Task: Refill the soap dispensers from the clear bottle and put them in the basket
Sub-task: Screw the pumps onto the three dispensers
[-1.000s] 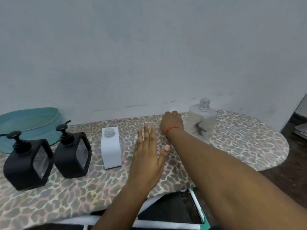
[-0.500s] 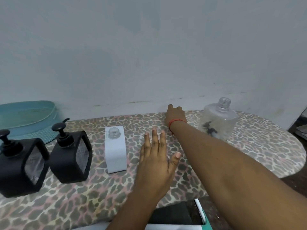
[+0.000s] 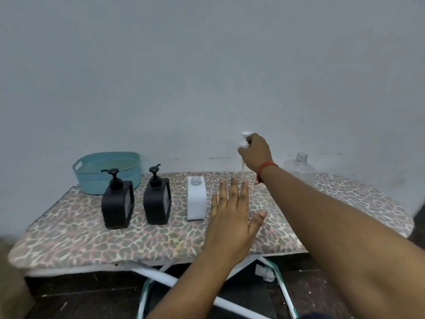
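Observation:
Two black pump dispensers stand side by side on the leopard-print board. To their right stands a white square dispenser with its neck uncovered. My right hand is raised behind it, shut on a white pump head whose tube hangs down. My left hand hovers flat and open beside the white dispenser. The clear bottle, cap off, stands at the back right, partly hidden by my right arm. A teal basket sits at the back left.
A plain grey wall rises right behind the board. White and green board legs and dark floor show below the front edge. A small white scrap lies on the floor.
My right hand has lifted off the board with the white pump head. The view has pulled back, so the whole basket now shows. My left hand stays flat.

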`<action>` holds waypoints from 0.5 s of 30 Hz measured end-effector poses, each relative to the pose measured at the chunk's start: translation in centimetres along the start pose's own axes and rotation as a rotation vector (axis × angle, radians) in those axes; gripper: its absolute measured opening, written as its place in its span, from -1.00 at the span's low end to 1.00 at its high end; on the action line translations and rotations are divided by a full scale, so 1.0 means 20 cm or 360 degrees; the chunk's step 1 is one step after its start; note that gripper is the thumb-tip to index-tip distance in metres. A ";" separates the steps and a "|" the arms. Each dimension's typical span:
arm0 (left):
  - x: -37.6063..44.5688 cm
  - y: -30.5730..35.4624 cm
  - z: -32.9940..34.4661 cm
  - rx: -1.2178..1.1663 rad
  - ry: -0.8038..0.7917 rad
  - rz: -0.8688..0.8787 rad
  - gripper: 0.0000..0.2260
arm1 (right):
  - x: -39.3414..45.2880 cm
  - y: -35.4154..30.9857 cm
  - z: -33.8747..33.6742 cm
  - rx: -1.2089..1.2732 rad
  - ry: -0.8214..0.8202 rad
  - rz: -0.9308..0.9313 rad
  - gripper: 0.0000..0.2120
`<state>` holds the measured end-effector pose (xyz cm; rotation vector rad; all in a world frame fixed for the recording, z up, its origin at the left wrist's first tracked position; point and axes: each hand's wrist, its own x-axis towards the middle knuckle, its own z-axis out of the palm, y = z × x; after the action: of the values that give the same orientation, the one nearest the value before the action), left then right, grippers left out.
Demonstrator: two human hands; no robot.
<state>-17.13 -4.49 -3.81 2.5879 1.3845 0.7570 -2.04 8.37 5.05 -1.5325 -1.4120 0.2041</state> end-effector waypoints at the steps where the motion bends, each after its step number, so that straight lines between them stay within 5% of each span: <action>1: -0.02 0.01 -0.03 0.0022 0.0014 -0.0011 -0.25 | -0.02 -0.04 -0.02 0.0050 0.0025 0.0004 -0.82; 6: -0.09 -0.04 -0.17 0.0033 0.0082 -0.0133 -0.28 | -0.12 -0.20 -0.08 0.0399 0.0079 0.0023 -0.59; 15: -0.08 -0.30 -0.19 -0.0181 0.0140 -0.0479 -0.25 | -0.23 -0.38 0.05 0.0617 -0.0031 -0.0055 -0.53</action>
<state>-24.03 -2.79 -3.04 2.2158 1.6535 0.8790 -9.10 3.62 7.91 -1.1885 -1.3218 0.4455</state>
